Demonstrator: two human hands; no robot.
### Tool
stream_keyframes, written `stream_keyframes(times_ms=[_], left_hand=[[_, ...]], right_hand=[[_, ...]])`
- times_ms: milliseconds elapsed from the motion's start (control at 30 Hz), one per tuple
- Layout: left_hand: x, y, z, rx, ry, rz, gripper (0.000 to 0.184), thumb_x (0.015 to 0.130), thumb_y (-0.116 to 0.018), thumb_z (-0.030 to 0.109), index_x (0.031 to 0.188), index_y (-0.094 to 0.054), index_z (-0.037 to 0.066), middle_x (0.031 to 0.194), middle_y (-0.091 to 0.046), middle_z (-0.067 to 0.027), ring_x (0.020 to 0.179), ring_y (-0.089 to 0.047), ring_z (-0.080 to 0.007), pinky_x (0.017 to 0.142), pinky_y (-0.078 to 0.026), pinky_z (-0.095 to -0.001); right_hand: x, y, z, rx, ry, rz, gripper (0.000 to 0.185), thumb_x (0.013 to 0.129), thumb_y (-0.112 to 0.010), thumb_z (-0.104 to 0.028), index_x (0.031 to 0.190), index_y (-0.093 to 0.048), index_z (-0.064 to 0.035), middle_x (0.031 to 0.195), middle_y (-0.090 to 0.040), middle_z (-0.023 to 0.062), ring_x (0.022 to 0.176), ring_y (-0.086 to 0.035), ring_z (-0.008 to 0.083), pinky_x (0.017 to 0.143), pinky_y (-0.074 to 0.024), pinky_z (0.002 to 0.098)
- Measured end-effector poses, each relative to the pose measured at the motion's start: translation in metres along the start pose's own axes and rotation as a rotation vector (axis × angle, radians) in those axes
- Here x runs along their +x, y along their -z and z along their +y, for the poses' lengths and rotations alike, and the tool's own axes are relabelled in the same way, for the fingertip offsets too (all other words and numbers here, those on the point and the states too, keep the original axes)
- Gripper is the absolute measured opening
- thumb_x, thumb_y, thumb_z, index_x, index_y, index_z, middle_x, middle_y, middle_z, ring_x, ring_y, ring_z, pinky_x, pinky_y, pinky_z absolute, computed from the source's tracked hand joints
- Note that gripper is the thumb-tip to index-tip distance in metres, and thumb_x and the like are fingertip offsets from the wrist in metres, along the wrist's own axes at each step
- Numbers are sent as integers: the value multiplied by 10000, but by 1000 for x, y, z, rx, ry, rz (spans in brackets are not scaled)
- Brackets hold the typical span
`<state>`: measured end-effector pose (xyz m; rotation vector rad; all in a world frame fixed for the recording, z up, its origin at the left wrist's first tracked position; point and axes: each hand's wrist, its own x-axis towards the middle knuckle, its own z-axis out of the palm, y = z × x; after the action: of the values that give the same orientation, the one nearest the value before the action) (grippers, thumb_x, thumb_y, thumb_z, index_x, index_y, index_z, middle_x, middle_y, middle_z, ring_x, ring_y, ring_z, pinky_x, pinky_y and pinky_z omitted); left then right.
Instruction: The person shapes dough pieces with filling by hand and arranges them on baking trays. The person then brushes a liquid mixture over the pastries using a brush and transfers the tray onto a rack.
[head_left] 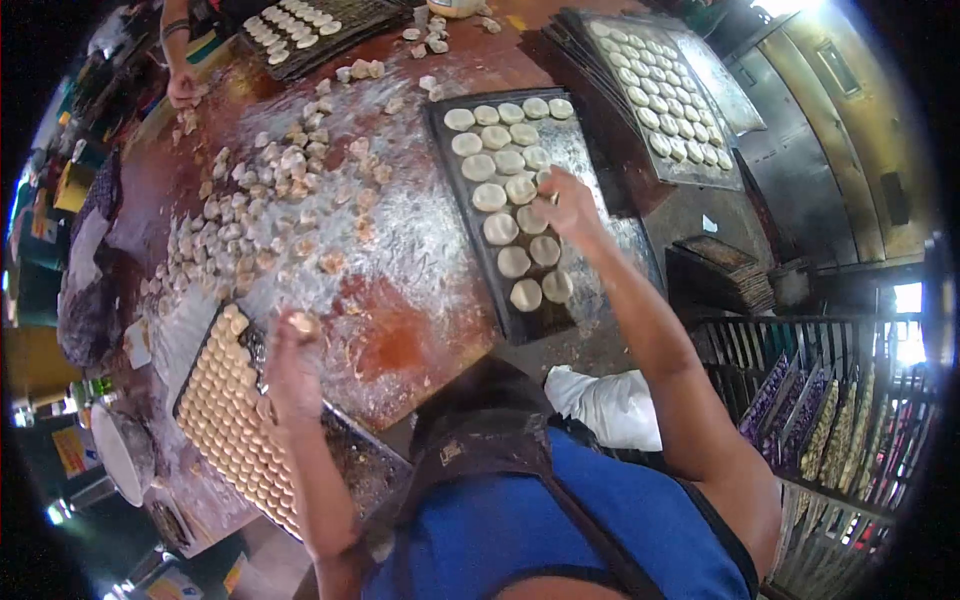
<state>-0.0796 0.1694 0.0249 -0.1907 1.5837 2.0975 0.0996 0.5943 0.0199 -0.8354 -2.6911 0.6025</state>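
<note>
My left hand (293, 378) is raised over the near edge of the floured table, its fingers closed around a small dough piece (304, 323). Below it lies a tray of small dough balls (222, 400) in tight rows. My right hand (570, 207) reaches over a dark baking tray (598, 235), fingers bent down onto a flat dough disc (545, 183) that they partly cover. Rows of pale round dough discs (489, 197) fill the left part of this tray, while its right side shows bare metal.
Loose dough pieces (240, 220) lie heaped across the table. Stacked trays with discs (672, 95) stand at the back right, another disc tray (292, 28) at the far left. Another person's hand (184, 88) works at the far side. A slatted rack (840, 400) stands at right.
</note>
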Motion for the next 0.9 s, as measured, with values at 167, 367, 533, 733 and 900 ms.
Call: stream_keyframes(times_ms=[167, 367, 533, 733, 900], left_hand=[[-29, -48, -51, -186, 270, 92, 282, 980, -520, 104, 1237, -538, -12, 1105, -599, -135, 971, -611, -230, 811, -558, -320], [-38, -48, -53, 248, 158, 113, 292, 948, -545, 75, 1202, -560, -69, 1045, -624, -101, 919, -624, -171, 792, -543, -281], [-29, -90, -36, 594, 374, -408, 336, 944, -587, 260, 1121, -624, -23, 903, -645, -47, 845, -616, -133, 776, -522, -275], [-30, -37, -38, -262, 340, 165, 305, 977, -577, 287, 1153, -606, 39, 1012, -650, -28, 829, -631, -133, 694, -527, -255], [-63, 2, -25, -26, 126, -149, 238, 981, -531, 116, 1175, -601, -3, 1030, -666, -76, 819, -619, -124, 684, -509, -244]], right_hand=[[-10, -36, 8, -314, 31, -69, 656, 971, -429, -458, 1416, -385, 21, 1496, -335, 237, 1423, -262, 376, 1172, -167, 517], [44, -49, -71, 289, 82, -247, 439, 909, -603, -311, 1280, -571, -78, 1390, -498, 157, 1296, -465, 314, 1097, -339, 444], [60, -143, -165, 125, 520, -481, 328, 885, -646, -211, 1184, -600, -84, 1225, -584, 134, 1129, -567, 307, 895, -494, 413], [-55, -89, -248, 278, 542, -389, 190, 879, -670, -182, 1012, -653, -46, 933, -602, 124, 885, -618, 297, 767, -519, 401], [-106, -94, -245, 592, 373, -407, 324, 880, -694, -227, 1162, -653, -72, 970, -675, 117, 901, -640, 248, 844, -514, 384]])
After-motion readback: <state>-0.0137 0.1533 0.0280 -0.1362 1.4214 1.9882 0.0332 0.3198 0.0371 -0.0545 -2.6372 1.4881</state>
